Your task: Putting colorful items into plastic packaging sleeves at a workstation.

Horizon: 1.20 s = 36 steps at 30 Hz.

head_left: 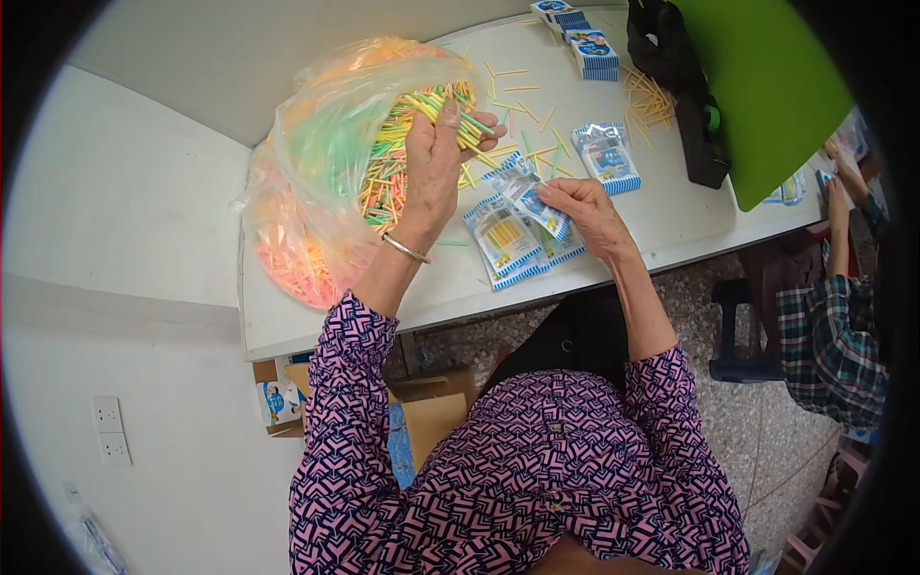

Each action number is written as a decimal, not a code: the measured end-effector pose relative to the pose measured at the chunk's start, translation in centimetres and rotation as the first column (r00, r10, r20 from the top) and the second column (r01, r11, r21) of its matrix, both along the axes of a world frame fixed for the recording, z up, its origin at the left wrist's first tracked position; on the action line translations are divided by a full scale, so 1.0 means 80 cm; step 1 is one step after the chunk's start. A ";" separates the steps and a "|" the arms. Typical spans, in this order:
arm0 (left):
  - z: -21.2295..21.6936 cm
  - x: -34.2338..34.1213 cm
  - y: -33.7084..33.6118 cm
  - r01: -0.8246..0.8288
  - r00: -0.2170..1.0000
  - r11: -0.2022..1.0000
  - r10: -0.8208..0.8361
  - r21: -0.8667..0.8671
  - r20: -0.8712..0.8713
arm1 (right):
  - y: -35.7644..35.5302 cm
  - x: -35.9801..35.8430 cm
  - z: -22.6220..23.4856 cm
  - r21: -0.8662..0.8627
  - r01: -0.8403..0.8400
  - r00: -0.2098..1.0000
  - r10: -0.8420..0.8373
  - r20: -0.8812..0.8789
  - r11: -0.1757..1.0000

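My left hand (436, 168) is closed around a bunch of thin yellow and green sticks (458, 123), held above the mouth of a large clear plastic bag (321, 129). Many more pink, yellow and green sticks (381, 182) fill that bag. Between thumb and fingers, my right hand (592, 216) pinches a small clear packet with blue and white print (539, 203). Beneath it lies a loose pile of similar packets (500, 240), one showing yellow sticks inside. Another stack of packets (608, 158) rests just beyond my right hand.
Stacked blue-and-white packs (594, 56) stand at the table's back. Loose sticks (650, 98) lie beside a black tape dispenser (704, 139) and green partition (791, 86). At the right, a person in a plaid sleeve (834, 340) handles packets. Below the table is a cardboard box (433, 422).
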<state>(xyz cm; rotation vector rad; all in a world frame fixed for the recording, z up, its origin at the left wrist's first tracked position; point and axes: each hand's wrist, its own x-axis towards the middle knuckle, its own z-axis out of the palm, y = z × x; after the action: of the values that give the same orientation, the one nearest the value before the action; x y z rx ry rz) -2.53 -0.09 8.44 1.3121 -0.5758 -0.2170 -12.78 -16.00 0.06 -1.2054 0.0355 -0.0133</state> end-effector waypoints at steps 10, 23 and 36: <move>-0.034 -0.021 0.000 -0.024 0.999 0.986 0.018 0.163 0.035 | 0.004 -0.003 -0.004 -0.057 0.063 0.997 -0.061 0.039 0.996; -0.036 -0.029 0.005 -0.043 0.961 0.951 -0.044 0.306 0.271 | 0.004 -0.014 0.011 -0.362 0.073 0.993 -0.035 0.112 0.929; -0.025 -0.053 0.006 0.006 0.978 0.995 -0.027 0.101 0.208 | -0.003 -0.020 0.006 -0.155 0.024 0.993 -0.005 0.118 0.988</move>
<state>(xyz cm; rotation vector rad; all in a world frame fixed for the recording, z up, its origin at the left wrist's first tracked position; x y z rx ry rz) -6.76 0.37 6.41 1.4376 -0.7625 -0.1224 -14.37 -16.21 0.54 -1.3590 -0.0605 -0.1012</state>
